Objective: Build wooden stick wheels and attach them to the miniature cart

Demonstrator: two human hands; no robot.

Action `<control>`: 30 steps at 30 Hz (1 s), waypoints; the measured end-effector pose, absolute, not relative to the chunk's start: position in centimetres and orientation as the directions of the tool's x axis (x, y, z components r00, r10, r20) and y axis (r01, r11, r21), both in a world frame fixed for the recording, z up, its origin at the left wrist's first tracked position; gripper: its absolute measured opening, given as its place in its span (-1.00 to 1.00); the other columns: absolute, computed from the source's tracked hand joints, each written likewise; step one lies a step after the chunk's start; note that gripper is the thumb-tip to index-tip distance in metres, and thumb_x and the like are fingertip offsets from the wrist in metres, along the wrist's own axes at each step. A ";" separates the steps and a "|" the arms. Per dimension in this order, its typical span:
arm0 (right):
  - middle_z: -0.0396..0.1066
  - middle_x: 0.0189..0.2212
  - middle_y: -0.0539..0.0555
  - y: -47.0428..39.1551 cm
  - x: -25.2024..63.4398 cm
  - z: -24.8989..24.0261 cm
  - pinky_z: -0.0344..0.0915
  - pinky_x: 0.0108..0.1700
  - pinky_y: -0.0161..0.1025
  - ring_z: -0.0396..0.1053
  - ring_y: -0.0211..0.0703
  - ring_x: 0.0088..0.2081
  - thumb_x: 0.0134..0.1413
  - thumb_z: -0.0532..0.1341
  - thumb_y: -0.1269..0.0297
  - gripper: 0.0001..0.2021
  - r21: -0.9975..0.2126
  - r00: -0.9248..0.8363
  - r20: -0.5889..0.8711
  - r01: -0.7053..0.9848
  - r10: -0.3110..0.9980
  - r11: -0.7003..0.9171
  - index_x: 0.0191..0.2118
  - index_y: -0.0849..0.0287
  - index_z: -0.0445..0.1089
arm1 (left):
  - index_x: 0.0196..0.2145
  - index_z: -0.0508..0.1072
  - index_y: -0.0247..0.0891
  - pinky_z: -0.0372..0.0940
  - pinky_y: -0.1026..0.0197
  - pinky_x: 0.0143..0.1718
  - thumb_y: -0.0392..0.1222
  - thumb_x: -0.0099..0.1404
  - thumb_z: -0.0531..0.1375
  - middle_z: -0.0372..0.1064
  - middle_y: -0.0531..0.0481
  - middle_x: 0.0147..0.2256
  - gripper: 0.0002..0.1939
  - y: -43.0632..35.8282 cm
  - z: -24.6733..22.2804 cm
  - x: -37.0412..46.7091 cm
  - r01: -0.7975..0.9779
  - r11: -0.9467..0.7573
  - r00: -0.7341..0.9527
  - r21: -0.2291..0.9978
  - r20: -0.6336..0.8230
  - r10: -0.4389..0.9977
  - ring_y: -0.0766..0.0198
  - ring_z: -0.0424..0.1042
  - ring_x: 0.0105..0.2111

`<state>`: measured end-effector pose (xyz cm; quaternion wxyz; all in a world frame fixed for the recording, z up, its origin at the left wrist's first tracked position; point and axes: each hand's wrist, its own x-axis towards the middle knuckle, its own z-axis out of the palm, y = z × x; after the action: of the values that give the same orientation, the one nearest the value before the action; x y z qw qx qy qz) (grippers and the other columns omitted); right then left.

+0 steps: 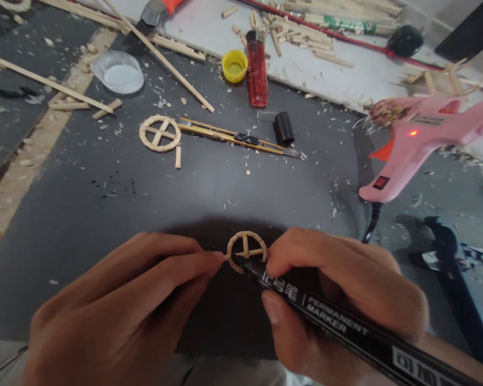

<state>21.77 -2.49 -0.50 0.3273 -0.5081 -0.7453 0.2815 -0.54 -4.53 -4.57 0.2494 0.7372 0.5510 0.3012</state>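
Note:
My left hand (124,311) pinches the left edge of a small wooden wheel (246,247) with cross spokes, holding it on the dark mat (225,187). My right hand (342,300) grips a black permanent marker (346,327), and its tip touches the wheel's lower rim. A second, larger wooden wheel (160,133) lies farther back on the mat, untouched.
A pink glue gun (418,145) with a lit red light lies at the right. A yellow utility knife (237,138), black marker cap (284,128), red lighter (256,67), yellow bottle cap (234,65) and clear lid (118,72) lie behind. Wooden sticks and shavings litter the back.

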 end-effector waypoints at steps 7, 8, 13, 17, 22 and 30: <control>0.50 -0.51 -0.16 -2.5 21.8 -0.3 0.07 -0.69 -0.44 0.12 -0.53 -0.73 -0.06 0.26 0.46 -0.84 -0.737 -0.275 0.183 0.597 0.944 0.316 -0.30 0.11 0.38 | -0.16 0.60 0.17 0.42 0.38 -0.11 -0.15 0.46 0.26 0.53 0.30 -0.13 -0.84 -4.4 -4.6 -0.6 0.648 -0.279 0.209 0.709 0.187 0.960 0.48 0.54 -0.21; 0.50 -0.51 -0.16 -2.5 21.8 -0.3 0.06 -0.70 -0.44 0.14 -0.52 -0.73 -0.05 0.26 0.47 -0.84 -0.734 -0.279 0.185 0.598 0.942 0.321 -0.30 0.11 0.38 | -0.16 0.60 0.17 0.42 0.38 -0.12 -0.15 0.46 0.26 0.53 0.30 -0.14 -0.85 -4.4 -4.6 -0.7 0.648 -0.280 0.205 0.708 0.192 0.960 0.48 0.54 -0.21; 0.47 -0.53 -0.13 -2.5 21.7 -0.4 0.16 -0.64 -0.44 0.24 -0.46 -0.67 -0.04 0.25 0.46 -0.87 -0.737 -0.292 0.186 0.590 0.938 0.330 -0.32 0.11 0.38 | -0.16 0.60 0.17 0.43 0.38 -0.13 -0.16 0.45 0.26 0.54 0.31 -0.14 -0.84 -4.4 -4.7 -0.5 0.646 -0.286 0.214 0.707 0.192 0.958 0.47 0.55 -0.21; 0.46 -0.54 -0.17 -2.5 21.7 -0.4 0.04 -0.69 -0.42 0.08 -0.51 -0.72 -0.02 0.26 0.46 -0.86 -0.732 -0.279 0.165 0.608 0.946 0.308 -0.30 0.11 0.39 | -0.16 0.59 0.15 0.42 0.41 -0.10 -0.16 0.46 0.24 0.54 0.30 -0.14 -0.84 -4.4 -4.7 -0.4 0.642 -0.294 0.213 0.708 0.203 0.956 0.48 0.55 -0.21; 0.44 -0.53 -0.15 -2.4 22.3 0.0 0.28 -0.53 -0.46 0.32 -0.45 -0.61 0.02 0.25 0.44 -0.89 -0.722 -0.318 0.214 0.585 0.924 0.369 -0.31 0.10 0.38 | -0.16 0.59 0.12 0.41 0.40 -0.15 -0.20 0.45 0.25 0.55 0.30 -0.16 -0.84 -4.0 -4.4 -0.2 0.648 -0.340 0.224 0.681 0.256 0.940 0.47 0.56 -0.25; 0.43 0.26 0.21 -2.7 26.6 0.6 0.43 0.20 0.01 0.46 0.06 0.21 0.22 0.05 0.66 -0.41 -0.146 -0.512 0.206 0.827 0.834 0.544 0.28 0.09 0.38 | -0.16 0.58 -0.04 0.36 0.32 -0.21 -0.24 0.45 0.25 0.60 0.17 -0.23 -0.88 -3.6 -4.1 -0.1 0.643 -0.472 0.295 0.603 0.375 0.879 0.37 0.58 -0.26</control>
<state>26.56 -2.70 0.64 0.1264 -0.4775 -0.8693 0.0145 -0.06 -3.58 -4.10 0.1716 0.7860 0.4842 0.3439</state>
